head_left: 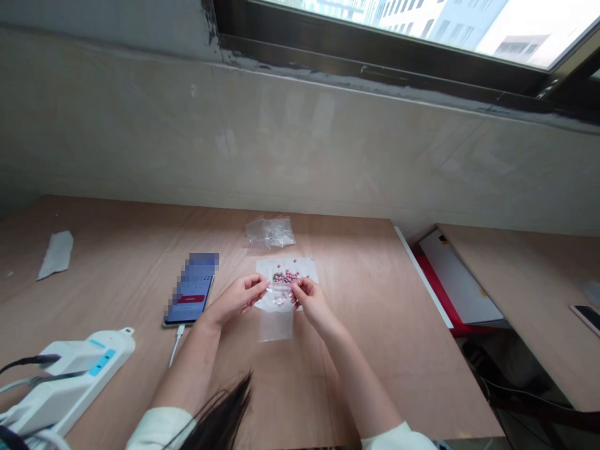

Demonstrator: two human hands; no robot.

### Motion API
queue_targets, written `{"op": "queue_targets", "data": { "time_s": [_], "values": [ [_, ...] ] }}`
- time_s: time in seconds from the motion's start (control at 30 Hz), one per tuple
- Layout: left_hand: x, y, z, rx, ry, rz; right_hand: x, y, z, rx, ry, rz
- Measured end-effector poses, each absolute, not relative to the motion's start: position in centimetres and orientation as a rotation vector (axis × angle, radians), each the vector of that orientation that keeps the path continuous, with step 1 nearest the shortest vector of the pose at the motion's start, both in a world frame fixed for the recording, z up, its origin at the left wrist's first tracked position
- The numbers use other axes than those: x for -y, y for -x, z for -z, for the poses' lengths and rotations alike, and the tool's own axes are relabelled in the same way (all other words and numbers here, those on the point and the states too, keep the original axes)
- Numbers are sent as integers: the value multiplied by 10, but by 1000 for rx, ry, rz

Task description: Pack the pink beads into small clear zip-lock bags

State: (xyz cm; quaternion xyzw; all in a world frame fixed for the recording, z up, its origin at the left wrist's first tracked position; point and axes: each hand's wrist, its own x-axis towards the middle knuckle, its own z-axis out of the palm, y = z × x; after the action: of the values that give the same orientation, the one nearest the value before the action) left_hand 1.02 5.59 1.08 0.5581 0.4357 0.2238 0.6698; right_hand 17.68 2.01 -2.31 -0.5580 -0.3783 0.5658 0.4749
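Both my hands pinch the top edge of a small clear zip bag [282, 299], one at each side. My left hand [244, 295] is closed on its left corner, and my right hand [309, 299] on its right corner. A few pale pink bits show inside the bag. Just beyond it, a loose pile of small pink and dark beads [287, 275] lies on a white sheet of paper [307, 267]. Another flat clear bag [275, 327] seems to lie on the table below my hands; whether it is separate I cannot tell.
Crumpled clear plastic bags [270, 232] lie behind the paper. To the left are a phone [193, 290] on a white cable [176, 345], a white power strip [89, 369] with plugs, and a paper scrap [56, 254]. A gap separates the table [398, 350] from another at right.
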Motion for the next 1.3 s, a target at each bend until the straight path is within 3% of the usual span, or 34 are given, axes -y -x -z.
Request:
{"op": "queue_targets", "data": {
  "time_s": [0.13, 0.37, 0.57, 0.8, 1.3],
  "values": [
    [-50, -13, -13, -1048, -1297, -502, -15, -174, 19, 1023, 1363, -1245],
    [-45, -12, -13, -1041, -1324, -555, -16, -171, 3, 1094, 1280, -1364],
    [-44, -15, -20, -973, -1334, -429, -21, -168, 12, 1077, 1384, -1187],
    [-39, -20, -13, -987, -1426, -451, -10, -168, 9, 1019, 1298, -1476],
    [-38, -20, -5, -982, -1295, -556, -17, -169, 12, 968, 1377, -1352]
  ]
}}
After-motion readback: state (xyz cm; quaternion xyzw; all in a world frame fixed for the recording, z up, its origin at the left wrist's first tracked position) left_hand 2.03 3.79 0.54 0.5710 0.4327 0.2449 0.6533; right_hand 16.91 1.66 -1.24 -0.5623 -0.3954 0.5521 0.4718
